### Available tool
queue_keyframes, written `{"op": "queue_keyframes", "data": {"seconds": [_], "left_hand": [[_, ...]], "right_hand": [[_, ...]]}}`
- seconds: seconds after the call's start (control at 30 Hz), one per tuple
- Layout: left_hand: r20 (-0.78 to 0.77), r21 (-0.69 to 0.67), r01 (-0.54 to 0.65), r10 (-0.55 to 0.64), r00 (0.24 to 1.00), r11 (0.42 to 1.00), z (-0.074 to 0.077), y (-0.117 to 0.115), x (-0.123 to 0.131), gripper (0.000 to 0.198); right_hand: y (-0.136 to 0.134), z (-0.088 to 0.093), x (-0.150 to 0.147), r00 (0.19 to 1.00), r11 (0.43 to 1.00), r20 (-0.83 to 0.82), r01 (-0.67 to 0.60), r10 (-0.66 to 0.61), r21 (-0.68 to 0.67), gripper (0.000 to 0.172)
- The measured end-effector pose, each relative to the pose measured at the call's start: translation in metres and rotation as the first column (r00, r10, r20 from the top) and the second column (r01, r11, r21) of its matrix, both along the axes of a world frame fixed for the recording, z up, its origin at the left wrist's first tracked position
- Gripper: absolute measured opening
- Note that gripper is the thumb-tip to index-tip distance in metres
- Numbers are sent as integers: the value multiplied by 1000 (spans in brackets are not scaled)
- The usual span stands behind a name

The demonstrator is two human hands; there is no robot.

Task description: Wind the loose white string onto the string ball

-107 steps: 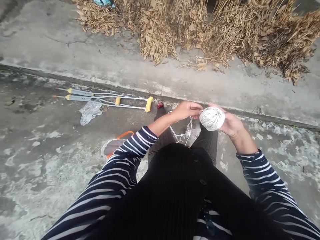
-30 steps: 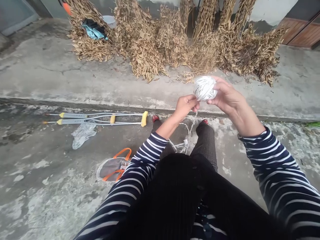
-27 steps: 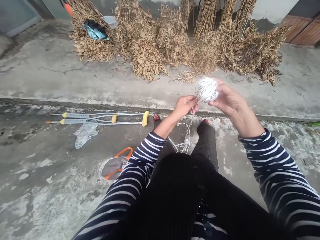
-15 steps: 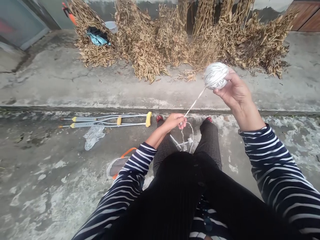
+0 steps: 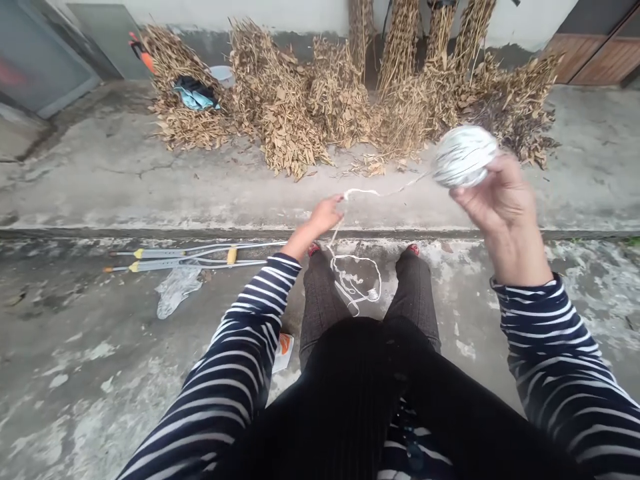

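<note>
A white ball of string [image 5: 464, 156] is raised at the upper right, gripped from below by my right hand [image 5: 495, 195]. A strand [image 5: 390, 193] runs from the ball leftward to my left hand [image 5: 324, 216], which pinches it at about chest height. From that hand more loose string [image 5: 353, 280] hangs down and lies in a tangle on the concrete between my two dark trouser legs. Both sleeves are navy with white stripes.
A pair of crutches [image 5: 185, 257] with yellow pads lies on the concrete at the left, beside a crumpled clear plastic bag [image 5: 176, 290]. An orange-trimmed item [image 5: 283, 349] peeks out by my left arm. Bundles of dry leafy stalks [image 5: 350, 100] lean on the far wall beyond a low step.
My right hand has carried the ball farther right. My left hand has risen and moved left, drawing a longer strand off the ball. More loose string lies between my legs.
</note>
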State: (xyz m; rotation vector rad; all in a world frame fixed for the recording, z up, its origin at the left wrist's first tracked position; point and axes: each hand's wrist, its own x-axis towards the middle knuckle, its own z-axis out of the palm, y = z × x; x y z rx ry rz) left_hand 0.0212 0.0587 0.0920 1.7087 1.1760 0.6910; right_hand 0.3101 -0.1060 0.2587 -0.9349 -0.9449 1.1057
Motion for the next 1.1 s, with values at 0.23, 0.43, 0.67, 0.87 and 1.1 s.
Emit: {"op": "queue_keyframes", "data": {"seconds": [0.23, 0.43, 0.67, 0.87, 1.1], "left_hand": [[551, -176, 262, -125, 825, 949, 38, -74, 99, 37], [546, -340, 282, -56, 836, 897, 32, -103, 73, 23], [408, -467, 311, -110, 906, 828, 8, -120, 37, 25], [395, -510, 459, -276, 876, 728, 15, -125, 22, 25], [635, -507, 606, -210, 744, 613, 24, -116, -4, 30]], "right_hand": [[15, -42, -36, 986, 943, -91, -161, 140, -291, 57], [10, -58, -34, 986, 947, -141, -131, 92, -292, 59], [4, -83, -26, 998, 974, -49, 28, -40, -223, 55], [24, -116, -20, 750, 922, 540, 347, -383, 172, 48], [14, -158, -25, 409, 971, 882, 77, -236, 225, 36]]}}
